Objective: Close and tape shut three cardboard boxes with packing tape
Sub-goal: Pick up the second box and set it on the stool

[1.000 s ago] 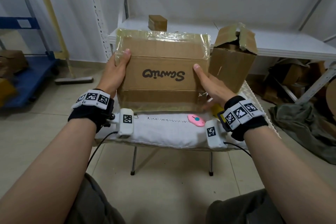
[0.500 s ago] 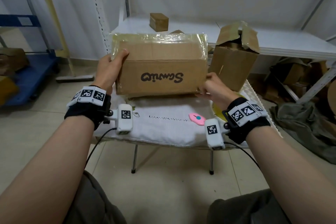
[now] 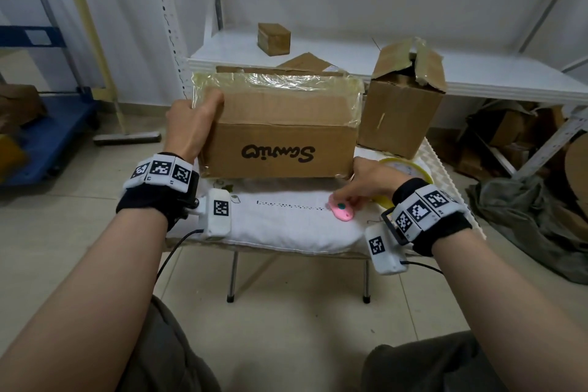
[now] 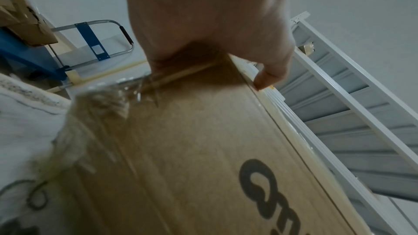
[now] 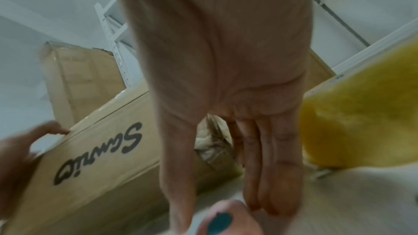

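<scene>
Taped box [image 3: 280,124] lengthwise left-right, logo upside down, left hand [image 3: 191,127] at its end.

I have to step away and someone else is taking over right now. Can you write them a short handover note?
Left hand grips the upper left corner of the taped box, which sits on the white cloth of the small table.
Right hand, fingers straight, reaches down to the pink cutter on the cloth; it holds nothing yet.
The yellow tape roll lies behind the right hand.
Done: this box is closed and its edges are wrapped in clear tape.
Left: the second box, to the right, has loose flaps still up. A small box sits on the shelf behind; whether it is sealed cannot be told.
</scene>
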A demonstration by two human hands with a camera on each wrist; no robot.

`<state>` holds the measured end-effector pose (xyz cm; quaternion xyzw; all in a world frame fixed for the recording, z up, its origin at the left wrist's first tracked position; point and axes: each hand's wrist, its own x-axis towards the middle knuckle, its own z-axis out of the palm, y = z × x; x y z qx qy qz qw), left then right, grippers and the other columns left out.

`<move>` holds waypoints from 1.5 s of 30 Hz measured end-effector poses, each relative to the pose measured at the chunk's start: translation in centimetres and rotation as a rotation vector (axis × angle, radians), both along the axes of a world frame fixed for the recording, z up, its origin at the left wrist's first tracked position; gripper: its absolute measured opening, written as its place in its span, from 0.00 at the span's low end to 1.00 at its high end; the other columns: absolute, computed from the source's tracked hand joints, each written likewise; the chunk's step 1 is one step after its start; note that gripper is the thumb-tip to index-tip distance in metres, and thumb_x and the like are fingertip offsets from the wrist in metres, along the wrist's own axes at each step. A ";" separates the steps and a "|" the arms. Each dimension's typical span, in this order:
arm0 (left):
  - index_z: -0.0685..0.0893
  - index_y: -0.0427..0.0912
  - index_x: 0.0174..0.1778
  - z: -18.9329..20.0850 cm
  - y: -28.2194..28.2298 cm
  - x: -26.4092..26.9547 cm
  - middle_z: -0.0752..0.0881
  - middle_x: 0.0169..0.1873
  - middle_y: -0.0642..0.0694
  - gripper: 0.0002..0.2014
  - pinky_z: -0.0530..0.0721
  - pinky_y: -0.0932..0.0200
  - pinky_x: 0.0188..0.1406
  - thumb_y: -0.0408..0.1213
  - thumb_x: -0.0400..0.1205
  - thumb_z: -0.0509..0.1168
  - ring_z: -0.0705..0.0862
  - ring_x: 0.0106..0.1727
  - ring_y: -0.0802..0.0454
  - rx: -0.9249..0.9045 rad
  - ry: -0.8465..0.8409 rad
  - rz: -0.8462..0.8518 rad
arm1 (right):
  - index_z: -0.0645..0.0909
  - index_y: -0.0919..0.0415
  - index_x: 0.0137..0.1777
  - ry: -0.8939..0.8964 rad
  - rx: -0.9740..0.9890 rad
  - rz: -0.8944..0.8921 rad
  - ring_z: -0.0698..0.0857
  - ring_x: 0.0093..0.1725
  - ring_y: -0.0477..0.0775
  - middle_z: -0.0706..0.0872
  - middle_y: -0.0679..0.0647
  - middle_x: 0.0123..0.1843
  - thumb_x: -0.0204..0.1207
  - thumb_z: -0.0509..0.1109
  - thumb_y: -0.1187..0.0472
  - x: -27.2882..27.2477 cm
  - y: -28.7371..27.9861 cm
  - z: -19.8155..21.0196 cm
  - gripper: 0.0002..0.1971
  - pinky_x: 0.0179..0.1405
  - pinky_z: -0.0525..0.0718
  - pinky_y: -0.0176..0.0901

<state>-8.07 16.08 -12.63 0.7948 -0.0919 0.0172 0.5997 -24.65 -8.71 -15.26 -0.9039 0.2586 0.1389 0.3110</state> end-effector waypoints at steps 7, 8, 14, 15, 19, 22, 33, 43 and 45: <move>0.79 0.42 0.42 0.2 -0.1 -0.6 0.81 0.39 0.49 0.21 0.73 0.58 0.37 0.59 0.80 0.64 0.79 0.39 0.53 0.013 -0.026 -0.003 | 0.78 0.63 0.64 0.070 -0.203 0.066 0.86 0.43 0.51 0.89 0.57 0.53 0.68 0.83 0.64 -0.2 0.2 0.5 0.25 0.42 0.88 0.44; 0.77 0.44 0.39 0.2 -0.1 -0.7 0.80 0.38 0.49 0.19 0.73 0.59 0.36 0.58 0.81 0.64 0.78 0.38 0.53 0.015 -0.039 0.003 | 0.81 0.64 0.60 0.072 -0.212 0.058 0.85 0.38 0.49 0.91 0.57 0.47 0.70 0.80 0.67 -0.2 0.1 0.7 0.19 0.36 0.86 0.41; 0.75 0.45 0.35 0.6 0.0 -1.2 0.78 0.34 0.49 0.18 0.72 0.58 0.36 0.57 0.81 0.64 0.75 0.36 0.52 0.008 -0.047 0.005 | 0.81 0.63 0.64 -0.135 -0.290 -0.091 0.87 0.51 0.60 0.86 0.61 0.59 0.73 0.77 0.74 0.5 -0.9 0.5 0.21 0.50 0.89 0.51; 0.77 0.44 0.36 0.6 0.1 -1.1 0.79 0.35 0.49 0.19 0.73 0.57 0.37 0.58 0.79 0.64 0.76 0.37 0.51 0.010 -0.038 -0.001 | 0.80 0.64 0.68 -0.160 -0.291 -0.119 0.87 0.54 0.62 0.85 0.62 0.62 0.73 0.77 0.75 0.6 -1.3 0.4 0.24 0.55 0.90 0.54; 0.80 0.43 0.38 0.9 0.7 -1.3 0.82 0.37 0.46 0.24 0.73 0.54 0.41 0.64 0.71 0.62 0.78 0.39 0.47 -0.004 -0.011 -0.035 | 0.82 0.59 0.69 -0.622 -0.059 -0.243 0.88 0.60 0.60 0.87 0.58 0.66 0.84 0.63 0.72 0.5 -1.9 1.6 0.17 0.59 0.90 0.58; 0.85 0.39 0.43 1.2 0.9 -1.6 0.85 0.41 0.43 0.25 0.72 0.53 0.43 0.61 0.76 0.60 0.78 0.41 0.47 -0.018 -0.013 -0.083 | 0.86 0.55 0.62 -0.845 0.396 -0.343 0.88 0.58 0.59 0.91 0.57 0.61 0.84 0.56 0.53 0.5 -0.8 2.9 0.19 0.64 0.85 0.63; 0.85 0.41 0.46 1.5 1.8 -1.3 0.83 0.42 0.49 0.05 0.70 0.60 0.34 0.40 0.81 0.69 0.77 0.39 0.55 0.115 0.083 -0.200 | 0.88 0.57 0.57 -0.773 0.245 -0.174 0.80 0.45 0.47 0.84 0.53 0.45 0.82 0.72 0.54 1.5 -1.2 2.0 0.10 0.49 0.78 0.42; 0.78 0.43 0.66 1.5 2.0 0.2 0.84 0.40 0.48 0.26 0.76 0.61 0.45 0.30 0.74 0.78 0.84 0.47 0.55 0.165 0.078 -0.208 | 0.85 0.48 0.62 -0.672 0.240 -0.088 0.80 0.66 0.57 0.81 0.54 0.62 0.84 0.70 0.61 2.1 -0.7 1.6 0.10 0.68 0.82 0.50; 0.74 0.47 0.72 1.3 2.0 0.5 0.85 0.47 0.46 0.34 0.79 0.53 0.60 0.32 0.72 0.80 0.84 0.54 0.51 0.163 0.052 -0.202 | 0.84 0.46 0.62 -0.646 0.222 -0.090 0.77 0.68 0.58 0.77 0.53 0.62 0.83 0.72 0.61 2.1 -0.7 1.5 0.12 0.76 0.76 0.60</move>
